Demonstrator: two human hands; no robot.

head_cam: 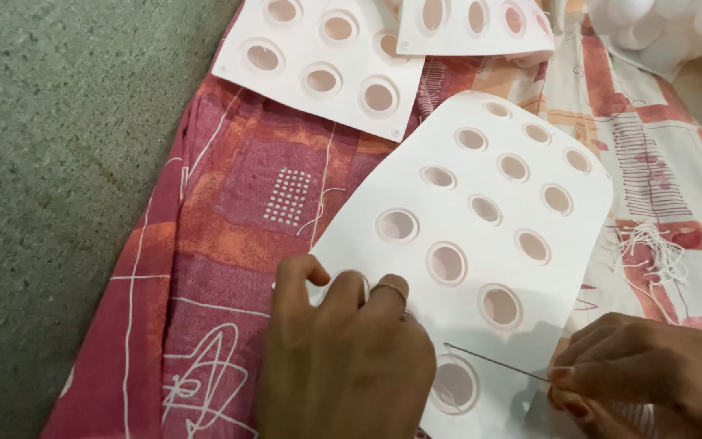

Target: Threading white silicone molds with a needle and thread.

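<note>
Nearest us, our left hand (343, 358) presses flat on the white holed sheet (481, 244), while our right hand (643, 382) pinches a thin needle (493, 362) pointing left toward it.

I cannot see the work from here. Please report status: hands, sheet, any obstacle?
Left hand pressing flat on white sheet with holes. Right hand pinching thin needle over sheet. Loose white threads lie beside it.

A grey-green floor (58, 162) carries a red, orange and cream patterned cloth (237, 203). On the cloth lie three white sheets with round holes: a large sheet (416, 268) in the middle, two smaller sheets (318, 89) (481, 36) above, and loose white thread (652, 248) at right
</note>
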